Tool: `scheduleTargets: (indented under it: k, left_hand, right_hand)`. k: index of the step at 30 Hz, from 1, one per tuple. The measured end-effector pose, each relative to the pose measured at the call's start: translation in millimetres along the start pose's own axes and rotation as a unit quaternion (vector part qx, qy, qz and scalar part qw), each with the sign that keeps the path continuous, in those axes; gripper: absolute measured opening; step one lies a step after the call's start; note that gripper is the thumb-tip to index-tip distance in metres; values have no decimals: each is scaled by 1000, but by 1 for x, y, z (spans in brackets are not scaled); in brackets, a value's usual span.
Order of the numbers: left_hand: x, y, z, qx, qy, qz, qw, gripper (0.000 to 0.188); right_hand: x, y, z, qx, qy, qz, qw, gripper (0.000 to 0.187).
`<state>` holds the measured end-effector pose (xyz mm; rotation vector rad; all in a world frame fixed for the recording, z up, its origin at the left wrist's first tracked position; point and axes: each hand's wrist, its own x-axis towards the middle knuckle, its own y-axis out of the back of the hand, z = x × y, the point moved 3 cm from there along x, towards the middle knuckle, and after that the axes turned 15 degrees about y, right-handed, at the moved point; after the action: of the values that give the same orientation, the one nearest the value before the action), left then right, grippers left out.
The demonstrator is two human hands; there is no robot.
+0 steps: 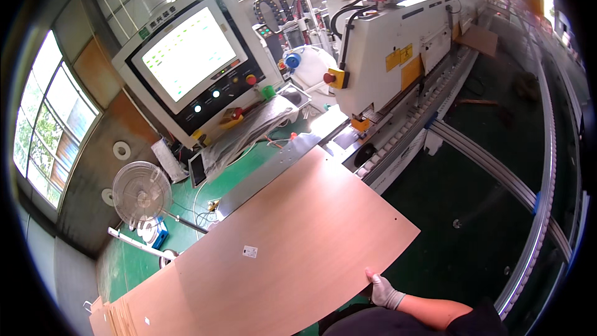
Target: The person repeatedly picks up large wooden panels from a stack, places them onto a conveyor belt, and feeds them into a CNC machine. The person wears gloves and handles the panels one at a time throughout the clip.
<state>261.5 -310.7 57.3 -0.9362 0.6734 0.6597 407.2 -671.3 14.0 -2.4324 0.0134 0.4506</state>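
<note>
A large wood-coloured panel (298,218) stretches from the lower left to the front of the machine, bearing a small white label (250,251). At its near right edge is my right hand (382,290), in a pale glove with bare fingertips. The thumb lies over the top face and the other fingers are tucked at or under the edge, so the hand is closed on the board. One small dark hole shows near the panel's right corner. My left hand is out of the picture.
A long white edge-banding machine (404,37) runs away to the upper right, with a red emergency stop button (329,78). Its control screen (189,53) stands at upper left. A fan (142,194) is at left, stacked boards (121,318) at lower left, and a metal rail frame (540,211) at right.
</note>
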Motion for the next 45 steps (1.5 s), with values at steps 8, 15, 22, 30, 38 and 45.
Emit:
scheduleTargets:
  k: [8, 15, 22, 30, 38, 45]
  left_hand:
    - [-8, 9, -19, 64, -32, 27, 997, 82]
    - [-55, -15, -54, -104, 195, -388, 895, 91]
    - [25, -72, -80, 191, 145, -127, 962, 90]
    - [78, -129, -143, 418, 209, -173, 867, 90]
    - [114, -81, -197, 538, 234, -255, 769, 79]
    - [96, -191, -198, 603, 196, -258, 730, 68]
  right_hand:
    - [69, 72, 19, 136, 60, 226, 963, 50]
    - [115, 110, -72, 195, 103, 230, 948, 35]
    - [176, 177, -168, 260, 145, 189, 936, 39]
    - [225, 270, -231, 236, 299, 162, 910, 52]
    - [136, 132, -145, 170, 182, 150, 957, 55]
    - [72, 52, -7, 28, 84, 278, 956, 39]
